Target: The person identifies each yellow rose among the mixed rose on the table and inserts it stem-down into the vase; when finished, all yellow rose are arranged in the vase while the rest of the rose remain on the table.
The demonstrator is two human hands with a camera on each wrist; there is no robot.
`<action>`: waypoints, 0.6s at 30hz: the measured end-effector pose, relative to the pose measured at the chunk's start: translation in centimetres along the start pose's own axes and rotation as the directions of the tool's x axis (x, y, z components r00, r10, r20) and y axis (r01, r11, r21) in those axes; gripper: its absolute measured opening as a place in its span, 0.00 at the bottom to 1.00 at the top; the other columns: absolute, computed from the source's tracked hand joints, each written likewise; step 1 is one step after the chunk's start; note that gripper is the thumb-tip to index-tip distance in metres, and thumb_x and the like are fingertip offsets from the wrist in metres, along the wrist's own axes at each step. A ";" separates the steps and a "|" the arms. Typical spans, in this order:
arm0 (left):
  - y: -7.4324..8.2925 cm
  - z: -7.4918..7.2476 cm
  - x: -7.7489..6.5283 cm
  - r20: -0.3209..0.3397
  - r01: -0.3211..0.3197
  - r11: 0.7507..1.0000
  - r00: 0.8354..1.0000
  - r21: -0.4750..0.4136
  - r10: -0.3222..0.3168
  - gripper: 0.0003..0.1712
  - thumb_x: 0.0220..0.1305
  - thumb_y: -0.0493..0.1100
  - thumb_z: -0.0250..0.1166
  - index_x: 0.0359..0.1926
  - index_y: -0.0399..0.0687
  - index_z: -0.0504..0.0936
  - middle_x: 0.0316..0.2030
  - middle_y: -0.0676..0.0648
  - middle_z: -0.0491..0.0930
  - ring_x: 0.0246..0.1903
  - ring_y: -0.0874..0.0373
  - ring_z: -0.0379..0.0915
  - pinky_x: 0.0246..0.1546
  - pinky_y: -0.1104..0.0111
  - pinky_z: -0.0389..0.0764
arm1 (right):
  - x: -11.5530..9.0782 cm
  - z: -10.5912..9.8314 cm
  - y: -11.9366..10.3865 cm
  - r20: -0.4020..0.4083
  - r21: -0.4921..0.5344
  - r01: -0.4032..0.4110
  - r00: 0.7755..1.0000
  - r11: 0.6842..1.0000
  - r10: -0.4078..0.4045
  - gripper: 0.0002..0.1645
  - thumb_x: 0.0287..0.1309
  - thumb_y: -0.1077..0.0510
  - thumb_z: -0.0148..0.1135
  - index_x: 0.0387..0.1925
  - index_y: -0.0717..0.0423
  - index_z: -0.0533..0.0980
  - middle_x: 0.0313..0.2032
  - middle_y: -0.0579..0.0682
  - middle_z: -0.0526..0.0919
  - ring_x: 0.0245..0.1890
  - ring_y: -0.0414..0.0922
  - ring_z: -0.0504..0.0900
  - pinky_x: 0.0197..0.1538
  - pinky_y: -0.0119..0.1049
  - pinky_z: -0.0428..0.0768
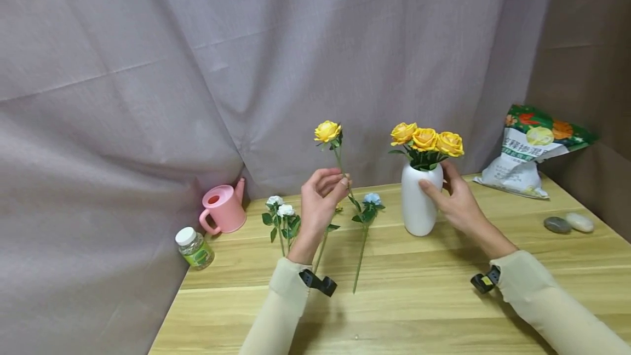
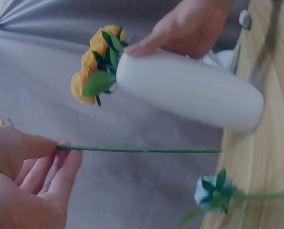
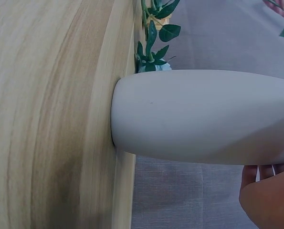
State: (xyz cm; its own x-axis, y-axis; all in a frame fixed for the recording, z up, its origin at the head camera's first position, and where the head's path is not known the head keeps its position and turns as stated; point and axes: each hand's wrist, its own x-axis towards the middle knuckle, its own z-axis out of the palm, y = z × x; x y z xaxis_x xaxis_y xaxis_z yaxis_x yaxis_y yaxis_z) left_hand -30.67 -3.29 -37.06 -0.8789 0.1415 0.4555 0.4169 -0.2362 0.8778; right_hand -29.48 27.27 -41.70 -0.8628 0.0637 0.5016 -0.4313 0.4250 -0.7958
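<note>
Between thumb and fingers, my left hand pinches the green stem of a yellow rose, its bloom upright above the hand. In the left wrist view the bare lower stem points toward the table beside the vase. My right hand grips the upper side of a white vase, thumb on the front and fingers behind. The vase stands upright on the table, holding three yellow roses with dark green leaves. A blue flower lies on the table between the hands.
White flowers lie left of my left hand. Farther left are a pink watering can and a white-capped jar. A printed bag and two stones sit on the right of the wooden table. Grey curtain hangs behind.
</note>
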 end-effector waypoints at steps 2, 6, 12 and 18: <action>0.3 1.0 0.4 -0.037 -0.060 0.997 0.998 -0.040 0.059 0.18 0.66 0.34 0.67 0.55 0.34 0.77 0.50 0.32 0.84 0.50 0.36 0.82 0.50 0.58 0.86 | 0.0 -0.1 0.0 -0.002 0.005 0.006 1.000 1.000 -0.006 0.32 0.70 0.52 0.60 0.71 0.44 0.61 0.64 0.50 0.71 0.60 0.31 0.69 0.54 0.17 0.70; 1.1 3.1 1.1 -0.141 -0.191 0.973 0.975 -0.130 0.172 0.16 0.66 0.35 0.67 0.53 0.36 0.78 0.49 0.32 0.84 0.49 0.36 0.83 0.50 0.58 0.86 | 0.0 -0.1 0.1 -0.001 0.009 0.011 1.000 1.000 -0.011 0.32 0.71 0.52 0.60 0.71 0.44 0.61 0.64 0.50 0.71 0.60 0.30 0.69 0.55 0.16 0.68; 2.1 6.1 1.9 -0.246 -0.331 0.908 0.931 -0.255 0.271 0.16 0.67 0.36 0.67 0.54 0.36 0.77 0.48 0.35 0.84 0.49 0.41 0.84 0.50 0.58 0.86 | -0.1 -0.1 0.3 0.003 0.000 0.004 1.000 1.000 -0.004 0.31 0.71 0.51 0.60 0.70 0.46 0.61 0.64 0.51 0.71 0.60 0.31 0.69 0.55 0.15 0.68; 2.7 8.3 2.4 -0.311 -0.416 0.854 0.894 -0.312 0.322 0.16 0.68 0.35 0.65 0.54 0.36 0.75 0.48 0.37 0.83 0.51 0.39 0.82 0.53 0.56 0.84 | 0.0 -0.1 0.4 -0.005 -0.003 0.013 1.000 1.000 -0.013 0.31 0.71 0.50 0.60 0.70 0.45 0.62 0.63 0.49 0.71 0.60 0.31 0.69 0.55 0.14 0.68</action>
State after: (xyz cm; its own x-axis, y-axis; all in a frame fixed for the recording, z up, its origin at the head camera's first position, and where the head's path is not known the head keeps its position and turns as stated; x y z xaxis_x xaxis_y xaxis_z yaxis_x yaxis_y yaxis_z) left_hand -29.72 4.39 -32.35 -0.7237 -0.2481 0.6440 0.6495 -0.5602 0.5141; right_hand -29.64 27.58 -41.97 -0.8556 0.0629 0.5138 -0.4419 0.4285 -0.7881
